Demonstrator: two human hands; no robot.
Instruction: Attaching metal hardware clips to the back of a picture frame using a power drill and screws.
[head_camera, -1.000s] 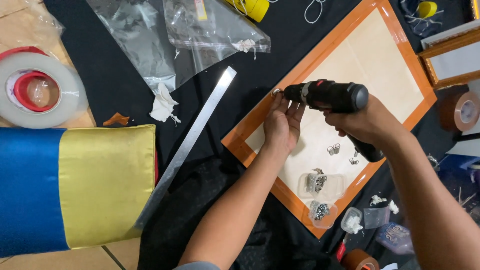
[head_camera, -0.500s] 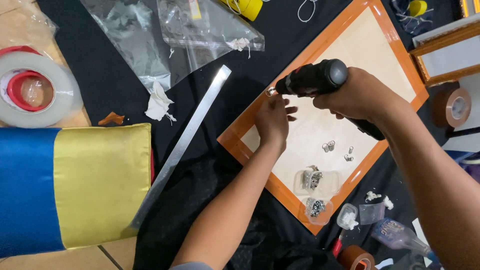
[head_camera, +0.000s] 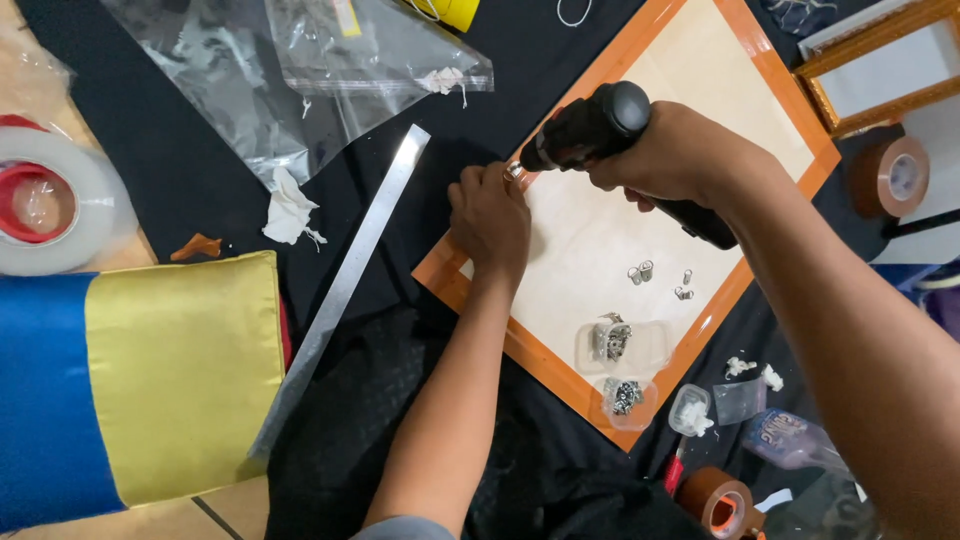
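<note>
Our right hand (head_camera: 680, 160) clamped on drill (head_camera: 600, 125), left hand (head_camera: 492, 215) pinching small metal fitting (head_camera: 512, 171) at orange frame (head_camera: 455, 275) edge. Risk we see: bit slips, nicks fingers (head_camera: 470, 180) sitting so close.

Your hands meet at the board's (head_camera: 600, 240) left edge: left hand (head_camera: 490, 215) on it, drill (head_camera: 590, 125) in your right hand (head_camera: 680, 155) above. Small fittings (head_camera: 645, 272) lie on the board. The ruler (head_camera: 345, 285) lies left of it, the cushion (head_camera: 140, 385) farther left, bags (head_camera: 290, 70) behind.
</note>
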